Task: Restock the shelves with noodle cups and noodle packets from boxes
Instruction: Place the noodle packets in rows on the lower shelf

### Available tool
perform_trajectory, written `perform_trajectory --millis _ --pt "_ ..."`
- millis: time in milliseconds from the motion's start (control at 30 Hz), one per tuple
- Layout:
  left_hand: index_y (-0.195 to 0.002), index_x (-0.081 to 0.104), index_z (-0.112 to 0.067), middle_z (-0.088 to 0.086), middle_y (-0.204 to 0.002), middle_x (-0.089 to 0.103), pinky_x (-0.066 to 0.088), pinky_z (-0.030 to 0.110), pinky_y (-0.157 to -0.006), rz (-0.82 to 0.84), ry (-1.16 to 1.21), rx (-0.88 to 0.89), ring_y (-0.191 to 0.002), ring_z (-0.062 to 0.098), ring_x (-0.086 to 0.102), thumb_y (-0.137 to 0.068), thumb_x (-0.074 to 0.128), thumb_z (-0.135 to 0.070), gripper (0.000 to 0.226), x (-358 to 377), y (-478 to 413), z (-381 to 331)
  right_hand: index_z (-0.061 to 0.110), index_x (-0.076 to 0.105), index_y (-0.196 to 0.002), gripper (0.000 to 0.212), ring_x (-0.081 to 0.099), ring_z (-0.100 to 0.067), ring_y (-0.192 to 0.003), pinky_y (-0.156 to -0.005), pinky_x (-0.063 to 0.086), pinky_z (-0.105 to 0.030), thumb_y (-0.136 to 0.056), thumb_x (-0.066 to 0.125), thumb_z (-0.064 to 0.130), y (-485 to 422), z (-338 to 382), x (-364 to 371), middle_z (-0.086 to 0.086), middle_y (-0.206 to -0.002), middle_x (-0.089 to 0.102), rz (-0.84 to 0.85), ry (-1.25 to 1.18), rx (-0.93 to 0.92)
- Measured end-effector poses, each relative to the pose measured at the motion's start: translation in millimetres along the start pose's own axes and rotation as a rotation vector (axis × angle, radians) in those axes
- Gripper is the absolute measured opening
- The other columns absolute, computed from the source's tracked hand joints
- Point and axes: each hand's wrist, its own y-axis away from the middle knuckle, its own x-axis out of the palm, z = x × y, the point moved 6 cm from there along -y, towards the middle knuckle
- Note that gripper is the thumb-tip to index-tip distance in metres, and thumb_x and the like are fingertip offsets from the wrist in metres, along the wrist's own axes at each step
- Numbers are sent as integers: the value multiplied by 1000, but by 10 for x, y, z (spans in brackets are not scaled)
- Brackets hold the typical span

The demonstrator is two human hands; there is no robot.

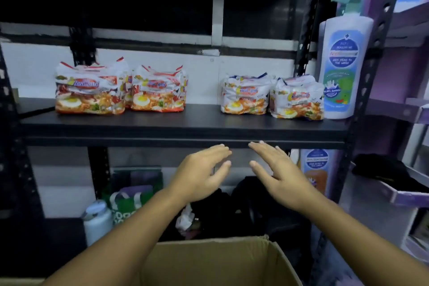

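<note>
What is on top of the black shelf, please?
Two red noodle packs at left, two blue-trimmed packs at right, and a white pump bottle at the far right. Anything behind the packs is hidden.

Four noodle packet bundles stand on the black shelf (185, 127). Two red-trimmed bundles (89, 90) touch each other at the left. Two blue-trimmed bundles (245, 95) sit side by side at the right, just beside a tall white pump bottle (341, 69). In front of the shelf's front edge, the left hand (199, 174) and right hand (278, 174) hover near each other without touching, fingers straight, palms turned inward. An open cardboard box (209, 260) sits below the forearms. Lower down, a white bottle (97, 220) stands beside a green bag (127, 202).
</note>
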Motion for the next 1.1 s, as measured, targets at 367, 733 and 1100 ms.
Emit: perform_trajectory --millis 367,733,1100 --pt "-132 68 -18 2 -131 69 51 35 -97 728 -156 -281 -120 23 62 -100 59 -45 43 657 1692 591 35 41 -155 63 46 -4 -132 -109 37 -25 -99 49 63 1268 32 1630 14 -155 45 708 -51 178" --pt "-157 39 -16 5 -158 46 45 40 -111 1346 -216 -537 -137 26 49 -93 67 -53 79 1475 2926 1409 25 32 -158 81 47 -18 -137 -108 38 -27 -92 68 55 1771 -184 3176 -3 -156 44 1228 -108 285" --pt "-141 51 -13 10 -133 61 49 32 -82 1595 -346 -630 -108 26 61 -85 82 -37 68 1964 3724 1784 33 32 -151 99 57 -9 -126 -109 46 -28 -72 91 47 2358 57 4468 14 -142 54 1415 -413 189"
